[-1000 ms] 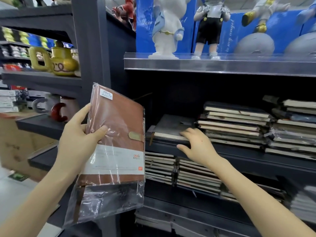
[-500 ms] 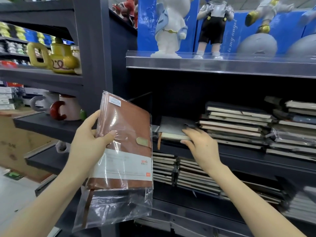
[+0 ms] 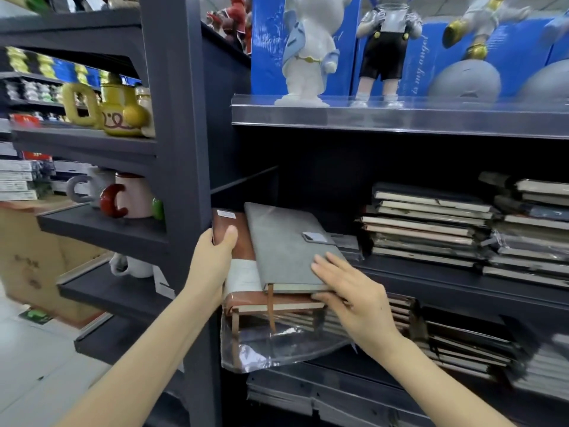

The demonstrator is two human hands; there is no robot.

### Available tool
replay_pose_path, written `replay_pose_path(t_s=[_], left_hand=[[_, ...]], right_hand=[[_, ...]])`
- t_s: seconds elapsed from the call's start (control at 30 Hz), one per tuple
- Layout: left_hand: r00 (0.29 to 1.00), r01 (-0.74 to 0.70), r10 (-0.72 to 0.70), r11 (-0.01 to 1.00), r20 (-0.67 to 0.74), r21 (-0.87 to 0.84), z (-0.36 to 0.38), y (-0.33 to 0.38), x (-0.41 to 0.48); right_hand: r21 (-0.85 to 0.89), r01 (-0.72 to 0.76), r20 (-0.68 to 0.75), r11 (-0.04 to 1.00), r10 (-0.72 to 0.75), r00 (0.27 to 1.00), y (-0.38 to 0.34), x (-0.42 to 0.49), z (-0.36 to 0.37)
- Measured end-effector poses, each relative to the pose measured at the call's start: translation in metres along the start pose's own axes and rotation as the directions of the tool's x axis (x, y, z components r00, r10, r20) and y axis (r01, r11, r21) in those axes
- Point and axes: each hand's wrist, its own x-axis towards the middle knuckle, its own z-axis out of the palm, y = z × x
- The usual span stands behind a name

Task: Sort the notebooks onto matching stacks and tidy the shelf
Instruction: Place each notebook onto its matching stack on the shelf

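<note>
A brown notebook (image 3: 240,245) in a loose clear plastic sleeve lies nearly flat at the left end of the middle shelf (image 3: 462,285), sticking out past its front edge. My left hand (image 3: 215,257) grips its left edge, thumb on the cover. A grey notebook (image 3: 283,245) with a clasp and a brown ribbon lies tilted on top of the brown one. My right hand (image 3: 351,291) holds the grey notebook's near right corner, thumb on the cover and fingers under the edge. Stacks of dark notebooks (image 3: 428,223) fill the shelf to the right.
More notebook stacks (image 3: 462,343) sit on the lower shelves. White figurines (image 3: 308,47) stand on the shelf above. Mugs (image 3: 129,195) and a yellow teapot (image 3: 120,109) are on the side shelves at left, beyond a dark upright post (image 3: 178,149).
My left hand has swung the brown notebook from upright down and right, sliding it flat under the grey notebook. My right hand has lifted the grey notebook's front and pulled it forward.
</note>
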Motion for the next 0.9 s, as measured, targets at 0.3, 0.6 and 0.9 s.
replay_pose_path(t_s=[0.3, 0.6, 0.9], left_hand=[[0.983, -0.181, 0.17, 0.946, 0.061, 0.267, -0.002, 0.02, -0.013], [0.935, -0.313, 0.354, 0.822, 0.003, 0.476, -0.017, 0.051, -0.027], [0.906, -0.346, 0.42, 0.804, -0.051, 0.484, -0.038, 0.067, -0.029]], right_hand=[[0.241, -0.475, 0.166, 0.846, 0.446, 0.879, 0.001, 0.026, -0.028], [-0.447, -0.415, 0.469, 0.792, 0.603, 0.646, 0.05, 0.055, -0.009], [-0.238, -0.338, 0.376, 0.911, 0.407, 0.832, 0.024, 0.012, -0.06]])
